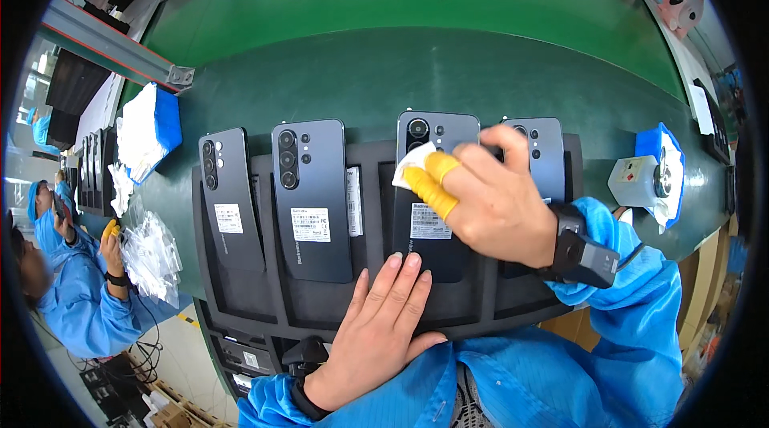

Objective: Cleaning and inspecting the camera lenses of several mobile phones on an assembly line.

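Green table [368,67] spans the frame, with a blue bin [170,127] of white material at upper left, clear plastic bags [152,256] below it, and a translucent bottle [631,179] at right. Co-worker in blue [84,308] is seated at lower left. Black tray [372,179] at centre carries four dark phones, backs up. Third phone from the left [439,258], right of centre, appears to be mid-wipe: the right hand [497,203], two fingers in yellow covers [431,194], pinches a white cloth [411,163] against its camera end; the left hand [380,308] lies flat, fingers extended, tips at its lower end. First phone [231,195], second phone [311,191] and fourth phone [547,159] are without a cloth on them; whether they are wiped or pending cannot be determined. Labels are affixed on the three leftmost.
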